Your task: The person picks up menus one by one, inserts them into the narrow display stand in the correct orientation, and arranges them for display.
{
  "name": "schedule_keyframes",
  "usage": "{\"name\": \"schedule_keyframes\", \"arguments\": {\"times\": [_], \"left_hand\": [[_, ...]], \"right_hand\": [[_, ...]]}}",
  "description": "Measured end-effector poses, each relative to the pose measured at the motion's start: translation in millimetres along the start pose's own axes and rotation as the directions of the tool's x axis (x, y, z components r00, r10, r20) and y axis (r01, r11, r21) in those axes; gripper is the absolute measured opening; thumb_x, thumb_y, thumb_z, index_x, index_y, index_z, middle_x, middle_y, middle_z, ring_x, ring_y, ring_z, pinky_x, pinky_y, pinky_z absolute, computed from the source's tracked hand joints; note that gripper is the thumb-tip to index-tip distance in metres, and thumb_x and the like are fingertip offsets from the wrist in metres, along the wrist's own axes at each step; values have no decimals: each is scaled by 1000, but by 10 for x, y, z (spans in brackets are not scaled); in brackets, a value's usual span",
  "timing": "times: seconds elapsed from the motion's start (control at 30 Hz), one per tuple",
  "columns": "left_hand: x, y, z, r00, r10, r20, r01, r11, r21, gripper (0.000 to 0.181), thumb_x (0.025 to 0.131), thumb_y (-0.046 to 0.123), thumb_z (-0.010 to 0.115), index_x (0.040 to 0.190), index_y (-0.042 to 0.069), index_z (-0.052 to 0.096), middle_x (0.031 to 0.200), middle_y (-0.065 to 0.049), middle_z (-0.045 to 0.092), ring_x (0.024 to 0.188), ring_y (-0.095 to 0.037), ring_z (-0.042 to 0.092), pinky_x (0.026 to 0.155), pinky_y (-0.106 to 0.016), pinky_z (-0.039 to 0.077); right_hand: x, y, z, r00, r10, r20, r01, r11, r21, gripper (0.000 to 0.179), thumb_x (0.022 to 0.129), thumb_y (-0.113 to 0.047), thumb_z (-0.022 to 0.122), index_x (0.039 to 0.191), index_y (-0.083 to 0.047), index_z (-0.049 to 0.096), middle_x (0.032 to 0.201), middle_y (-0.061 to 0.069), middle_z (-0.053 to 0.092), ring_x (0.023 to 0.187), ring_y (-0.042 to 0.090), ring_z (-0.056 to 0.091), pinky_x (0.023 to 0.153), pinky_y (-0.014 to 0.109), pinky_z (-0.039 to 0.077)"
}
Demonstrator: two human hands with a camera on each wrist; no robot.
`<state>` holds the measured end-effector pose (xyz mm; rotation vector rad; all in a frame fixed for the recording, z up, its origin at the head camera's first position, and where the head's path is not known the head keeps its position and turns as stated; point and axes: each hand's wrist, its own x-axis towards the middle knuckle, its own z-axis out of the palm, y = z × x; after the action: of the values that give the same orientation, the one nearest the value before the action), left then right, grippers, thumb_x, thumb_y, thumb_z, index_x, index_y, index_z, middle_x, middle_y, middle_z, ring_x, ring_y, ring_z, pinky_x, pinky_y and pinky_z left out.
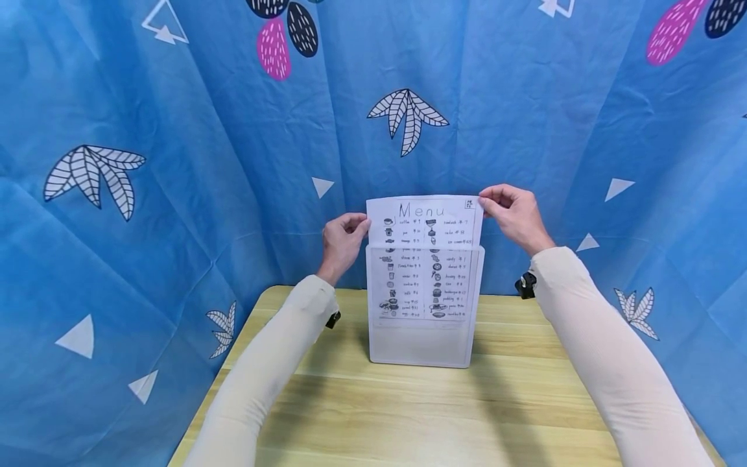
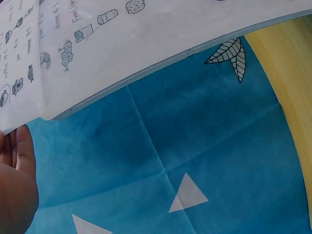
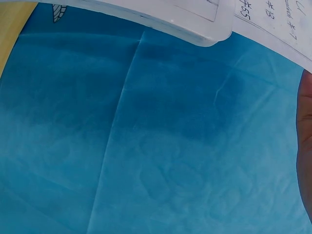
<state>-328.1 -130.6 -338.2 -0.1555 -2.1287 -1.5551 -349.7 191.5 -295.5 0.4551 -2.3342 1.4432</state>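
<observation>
A paper menu sheet (image 1: 415, 227), headed "Menu" with small drawings and prices in two columns, sits partly inside a translucent sign holder (image 1: 419, 344). The holder stands upright on the wooden table (image 1: 408, 415). The sheet's upper part sticks out above the holder's top edge, while its lower edge shows through the front, above the holder's bottom. My left hand (image 1: 340, 245) pinches the sheet's left edge near the top. At the top right corner, my right hand (image 1: 516, 214) pinches it between thumb and fingers. Both wrist views show each hand only in part, at the frame's edge.
A blue patterned curtain (image 1: 262, 162) hangs behind the table and along both sides, close behind the holder. The table's left edge (image 1: 233, 353) runs beside the curtain. Dark bands lie on both wrists under the white sleeves (image 1: 601, 331).
</observation>
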Motion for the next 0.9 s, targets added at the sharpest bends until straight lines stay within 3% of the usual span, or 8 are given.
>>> {"name": "schedule_keyframes", "arguments": {"times": [0.43, 0.7, 0.9], "left_hand": [[-19, -7, 3, 1000, -1, 1, 1, 1000, -8, 16, 96, 12, 69, 104, -1, 74, 97, -14, 73, 84, -24, 69, 80, -37, 58], [-26, -20, 13, 1000, -6, 2, 5, 1000, 4, 16, 96, 13, 70, 104, 0, 74, 98, -13, 73, 85, -24, 69, 80, -37, 58], [-41, -14, 23, 1000, -16, 8, 16, 1000, 10, 17, 96, 14, 69, 105, 1, 74, 98, -12, 73, 84, -23, 68, 78, -37, 57]], "right_hand": [[-9, 23, 1, 1000, 4, 9, -4, 1000, 5, 27, 98, -21, 66, 114, 0, 69, 101, 12, 71, 80, 13, 65, 72, 19, 49], [11, -8, 15, 998, 42, 53, -40, 998, -51, 30, 98, -29, 66, 114, -3, 70, 99, 11, 69, 87, 29, 62, 71, 21, 45], [4, 5, 21, 996, 53, 66, -49, 997, -64, 27, 100, -25, 63, 112, -2, 70, 102, 13, 69, 87, 24, 64, 71, 20, 47]]}}
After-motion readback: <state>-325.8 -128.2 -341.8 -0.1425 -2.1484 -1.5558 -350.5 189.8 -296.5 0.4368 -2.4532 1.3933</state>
